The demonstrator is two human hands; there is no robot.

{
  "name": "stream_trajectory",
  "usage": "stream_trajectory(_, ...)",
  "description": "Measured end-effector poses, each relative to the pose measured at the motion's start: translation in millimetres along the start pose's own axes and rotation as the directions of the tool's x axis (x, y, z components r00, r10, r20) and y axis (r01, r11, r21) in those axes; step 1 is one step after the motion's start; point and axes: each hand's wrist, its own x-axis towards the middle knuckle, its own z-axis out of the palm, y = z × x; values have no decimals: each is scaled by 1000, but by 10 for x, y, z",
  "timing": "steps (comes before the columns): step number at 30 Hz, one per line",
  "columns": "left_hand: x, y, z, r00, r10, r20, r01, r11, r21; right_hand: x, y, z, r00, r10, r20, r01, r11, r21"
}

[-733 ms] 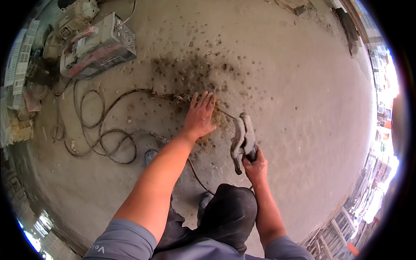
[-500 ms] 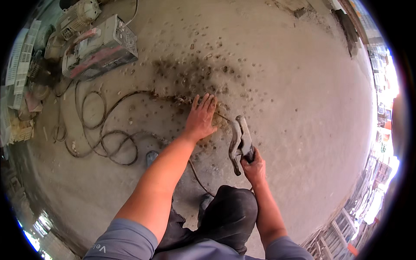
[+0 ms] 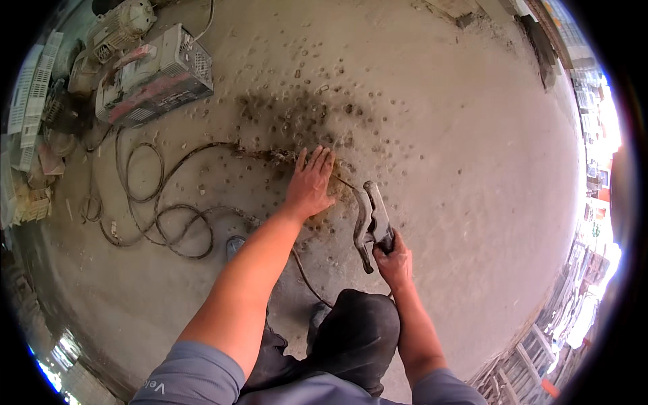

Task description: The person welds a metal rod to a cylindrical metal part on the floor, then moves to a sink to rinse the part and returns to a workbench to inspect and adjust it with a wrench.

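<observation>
My right hand [image 3: 395,262] is closed round the dark handle of a welding electrode holder [image 3: 365,219], a worn grey, clamp-shaped tool. A thin rod [image 3: 345,182] runs from its far end toward my left hand [image 3: 311,183]. That hand is held out with the fingers stretched, palm down, over the stained floor, and grips nothing visible. Beside its fingertips lies a rusty, crusted piece [image 3: 275,156] joined to a dark cable [image 3: 214,144]. Whether the left palm touches anything below is hidden.
A dusty box-shaped welding machine [image 3: 158,75] stands at the far left, beside an electric motor [image 3: 123,28] and white plastic crates [image 3: 34,94]. Loops of cable [image 3: 162,219] spread over the pitted concrete floor. My shoe [image 3: 235,244] is near the cable. A ladder-like frame [image 3: 533,354] lies at lower right.
The electrode holder and my right hand have shifted very slightly to the left. My left hand is almost where it was, its fingers still stretched.
</observation>
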Motion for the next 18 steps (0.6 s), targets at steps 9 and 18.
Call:
stream_trajectory(9, 110, -73, -79, 1000, 2, 0, -2, 1000, 27, 124, -104, 10, 1000, -7, 18, 6, 1000, 23)
stream_trajectory(18, -6, -107, -56, 995, -92, 29, 93, 995, -29, -61, 23, -18, 1000, 29, -5, -29, 999, -19)
